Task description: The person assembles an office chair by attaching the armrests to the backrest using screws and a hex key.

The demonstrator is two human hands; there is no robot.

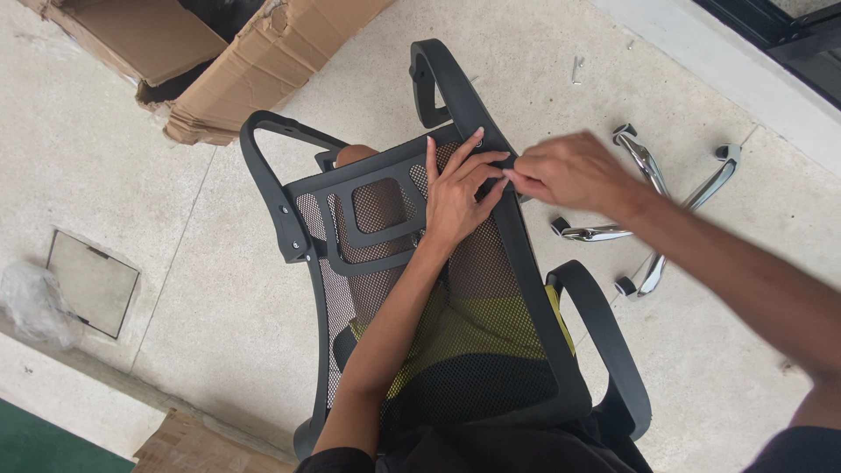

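Observation:
A black mesh chair back (491, 289) with a plastic frame lies across my lap, its two curved armrests (263, 166) sticking out. My left hand (460, 188) lies flat on the mesh near the frame's right rail, fingers spread. My right hand (565, 171) pinches something small at the rail beside the upper armrest (447, 83); the item between its fingertips is too small to make out. The two hands' fingertips nearly touch.
A chrome star-shaped chair base (666, 201) with black caster sockets lies on the concrete floor to the right. An opened cardboard box (219, 61) sits at the top left. A small metal part (576, 70) lies near the top. A floor hatch (92, 280) and crumpled plastic (31, 302) are at the left.

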